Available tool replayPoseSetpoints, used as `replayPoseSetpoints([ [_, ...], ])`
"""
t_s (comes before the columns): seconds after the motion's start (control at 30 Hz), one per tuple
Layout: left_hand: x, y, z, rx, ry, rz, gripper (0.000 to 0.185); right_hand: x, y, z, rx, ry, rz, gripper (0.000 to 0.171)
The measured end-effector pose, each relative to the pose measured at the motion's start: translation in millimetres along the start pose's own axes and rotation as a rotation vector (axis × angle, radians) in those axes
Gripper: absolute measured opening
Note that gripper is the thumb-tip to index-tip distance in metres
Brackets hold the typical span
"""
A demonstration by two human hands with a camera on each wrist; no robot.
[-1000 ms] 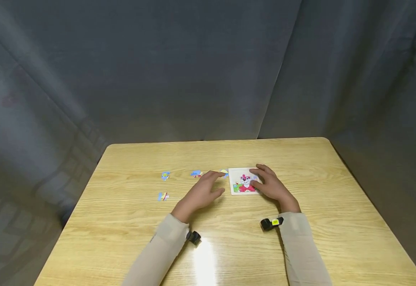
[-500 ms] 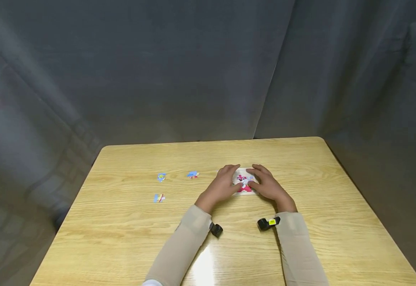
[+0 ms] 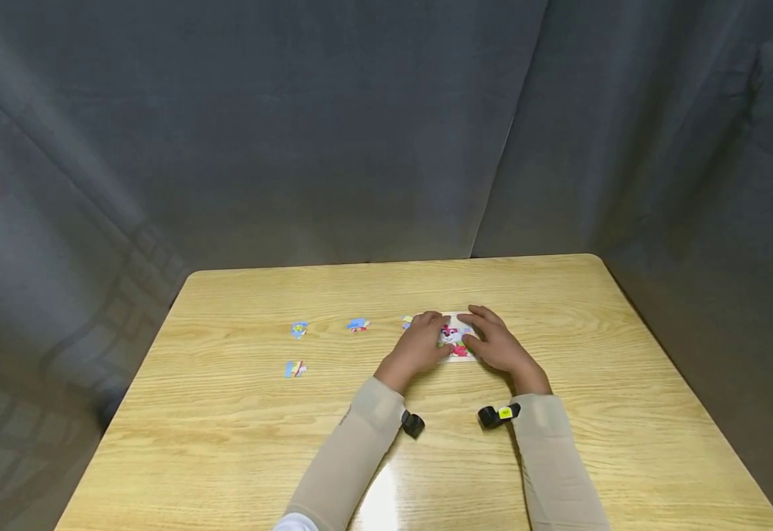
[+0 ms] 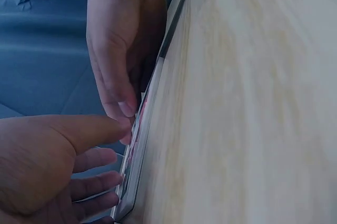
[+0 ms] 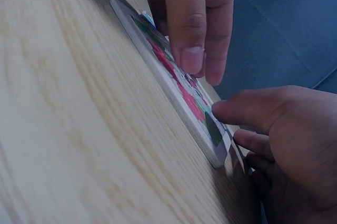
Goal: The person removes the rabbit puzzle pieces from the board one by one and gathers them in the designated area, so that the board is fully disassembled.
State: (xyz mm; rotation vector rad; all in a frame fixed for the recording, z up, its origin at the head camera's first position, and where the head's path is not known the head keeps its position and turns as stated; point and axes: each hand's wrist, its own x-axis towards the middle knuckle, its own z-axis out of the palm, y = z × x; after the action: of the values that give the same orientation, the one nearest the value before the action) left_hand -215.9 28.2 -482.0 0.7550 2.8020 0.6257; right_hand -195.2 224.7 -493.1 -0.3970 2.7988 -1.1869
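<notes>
Pieces [image 3: 358,324] lie left of puzzle board [image 3: 458,348].

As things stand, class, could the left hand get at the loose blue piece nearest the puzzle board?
Probably yes. The left hand rests on the board; that blue piece lies apart on bare table to its left, with nothing between.

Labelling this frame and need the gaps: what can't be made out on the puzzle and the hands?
- Puzzle board, head view: the picture is mostly covered by the left hand and right hand, so unfilled slots cannot be counted.
- Loose pieces, head view: too small to read shape or print.
- Wrist views: the board shows edge-on only; whether the left fingers hold a piece is hidden.
</notes>
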Motion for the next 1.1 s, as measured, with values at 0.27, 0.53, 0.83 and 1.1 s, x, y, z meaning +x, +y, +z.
replayPoseSetpoints([
  [0.27, -0.6, 1.1, -1.0, 0.056, 0.009, 0.016, 0.053, -1.0, 0.0, -0.4, -0.030, 0.011, -0.024, 0.044],
  [0.53, -1.1, 0.4, -1.3, 0.026, 0.013, 0.001, 0.054, 0.8, -1.0, 0.2, -0.037, 0.006, -0.015, 0.043],
  [0.83, -1.9, 0.3, -1.9, 0.025, 0.011, 0.005, 0.053, 1.3, -1.7, 1.0, -0.017, 0.009, 0.012, 0.041],
  [1.1, -2.3, 1.2, -2.2, -0.010, 0.009, -0.015, 0.051, 1.8, -2.1, 0.8, -0.014, 0.012, 0.025, 0.041],
])
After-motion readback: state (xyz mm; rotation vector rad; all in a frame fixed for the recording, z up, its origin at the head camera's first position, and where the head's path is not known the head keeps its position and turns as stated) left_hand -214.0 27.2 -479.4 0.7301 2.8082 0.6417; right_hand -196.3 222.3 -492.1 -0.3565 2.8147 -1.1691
